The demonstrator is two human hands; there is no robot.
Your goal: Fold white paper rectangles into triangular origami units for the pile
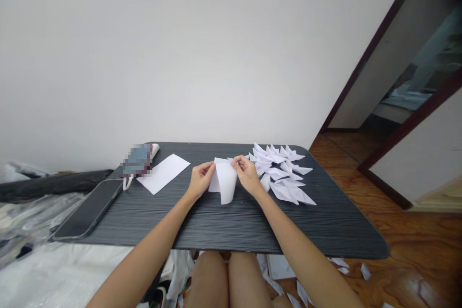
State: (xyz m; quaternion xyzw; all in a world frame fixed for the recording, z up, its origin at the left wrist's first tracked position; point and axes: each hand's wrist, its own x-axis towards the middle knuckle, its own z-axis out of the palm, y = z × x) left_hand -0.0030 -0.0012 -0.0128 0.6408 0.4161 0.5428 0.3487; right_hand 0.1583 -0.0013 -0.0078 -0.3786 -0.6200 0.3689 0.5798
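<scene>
A white sheet of paper (226, 183), bent over on itself, hangs between my two hands above the dark table (231, 226). My left hand (201, 179) pinches its left edge between thumb and fingers. At the upper right corner, my right hand (247, 172) pinches the same sheet. Just beyond my right hand lies a cluster of folded white paper boats (285, 173), with pointed ends and overlapping one another. Left of my left hand, a flat white sheet (164, 174) rests on the table.
A black phone (90, 209) lies at the table's left edge. Behind it sits a blurred-out device (136, 160) with a white cable (127, 183). Paper scraps (339, 263) are scattered on the wooden floor. A white wall (216, 57) stands behind the table, and plastic-wrapped items lie at left.
</scene>
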